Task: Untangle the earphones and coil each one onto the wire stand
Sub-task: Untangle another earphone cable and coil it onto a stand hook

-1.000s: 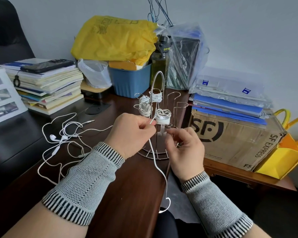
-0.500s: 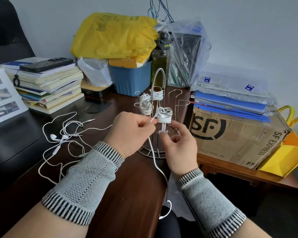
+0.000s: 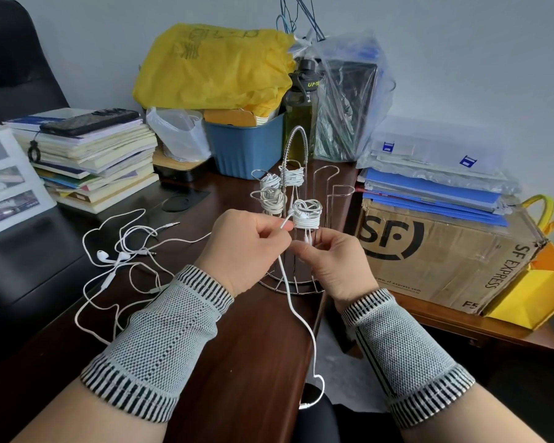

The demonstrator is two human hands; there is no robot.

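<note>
A tangle of earphones (image 3: 119, 260) is left on the desk (image 3: 237, 346). The cable (image 3: 296, 314) is pinched by the left hand (image 3: 243, 251) beside the fourth coil (image 3: 307, 214) (three coils behind), the wire stand (image 3: 296, 187) gripped by the right hand (image 3: 333, 263).

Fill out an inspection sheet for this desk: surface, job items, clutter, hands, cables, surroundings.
Surface: dark brown wooden desk.
Job's things: wire stand upright, four white coils on its loops; nearest coil unfinished. Tangled earphones lie loose at left.
Clutter: book stack with phone on top, blue bin, yellow bag, bottle, SF cardboard box, blue folders.
Hands: left hand pinches the cable beside the nearest coil; right hand grips at the stand's post.
Cables: the pinched cable trails down over the desk edge.
Surroundings: grey wall, black chair.
</note>
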